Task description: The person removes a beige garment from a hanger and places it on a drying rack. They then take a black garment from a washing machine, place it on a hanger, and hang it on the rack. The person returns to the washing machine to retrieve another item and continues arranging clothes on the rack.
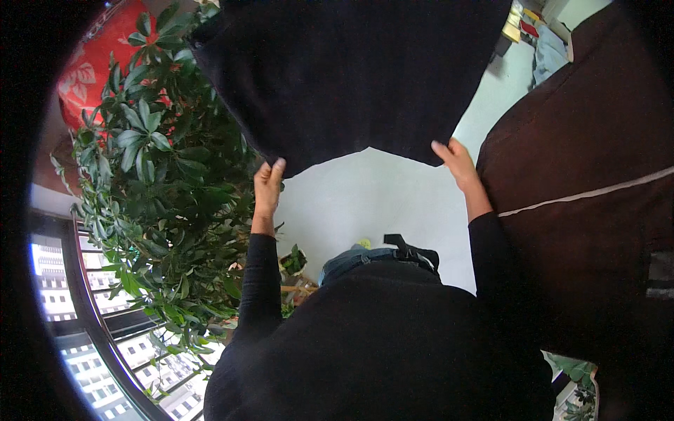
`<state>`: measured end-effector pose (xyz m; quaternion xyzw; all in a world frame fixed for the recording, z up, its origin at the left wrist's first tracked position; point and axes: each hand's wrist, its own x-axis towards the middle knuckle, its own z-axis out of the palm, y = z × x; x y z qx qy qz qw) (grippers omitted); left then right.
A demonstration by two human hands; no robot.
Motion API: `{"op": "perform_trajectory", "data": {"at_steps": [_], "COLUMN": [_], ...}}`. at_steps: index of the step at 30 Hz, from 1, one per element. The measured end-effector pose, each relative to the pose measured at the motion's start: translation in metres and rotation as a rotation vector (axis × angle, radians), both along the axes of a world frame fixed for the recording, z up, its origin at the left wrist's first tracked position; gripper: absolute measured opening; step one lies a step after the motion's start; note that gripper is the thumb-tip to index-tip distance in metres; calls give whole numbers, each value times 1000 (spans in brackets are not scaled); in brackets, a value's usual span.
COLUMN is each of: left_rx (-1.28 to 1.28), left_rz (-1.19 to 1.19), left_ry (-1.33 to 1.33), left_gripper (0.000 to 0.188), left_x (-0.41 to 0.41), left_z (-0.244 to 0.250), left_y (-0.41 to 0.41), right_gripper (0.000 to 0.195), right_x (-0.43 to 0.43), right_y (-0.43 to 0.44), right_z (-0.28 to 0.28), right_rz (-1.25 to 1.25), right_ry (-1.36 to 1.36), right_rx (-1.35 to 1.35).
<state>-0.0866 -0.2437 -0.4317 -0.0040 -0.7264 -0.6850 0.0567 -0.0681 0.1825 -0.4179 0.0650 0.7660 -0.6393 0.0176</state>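
Note:
A large piece of black fabric [353, 79], perhaps a garment, is stretched out in front of me and runs past the top of the view. My left hand [268, 189] pinches its near left corner, thumb on top. At the near right corner my right hand [457, 160] grips the same fabric. Between the two hands the near edge rises to a shallow peak in the middle. The far end of the fabric is cut off by the frame.
Dense leafy plants [152, 137] crowd the left, beside a railed window [100, 316]. A red patterned cloth [79, 79] lies behind them. Dark brown fabric [579, 158] with a pale stripe hangs or lies on the right. Below is pale floor [368, 200] and a small potted plant [293, 260].

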Motion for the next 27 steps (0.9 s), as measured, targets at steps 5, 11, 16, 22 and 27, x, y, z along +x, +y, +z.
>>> {"op": "perform_trajectory", "data": {"at_steps": [5, 11, 16, 22, 27], "left_rx": [326, 354, 279, 310, 316], "left_rz": [57, -142, 4, 170, 185], "left_ry": [-47, -61, -253, -195, -174], "left_gripper": [17, 18, 9, 4, 4], "left_x": [-10, 22, 59, 77, 101], "left_z": [-9, -20, -57, -58, -58], "left_y": [10, 12, 21, 31, 36], "right_gripper": [26, 35, 45, 50, 46], "right_x": [-12, 32, 44, 47, 73], "right_y": [20, 26, 26, 33, 43], "right_z": [0, -10, -30, -22, -16], "right_rz": [-259, -70, -250, -462, -397], "right_ry": [208, 84, 123, 128, 347], "right_rx": [-38, -72, 160, 488, 544]}}
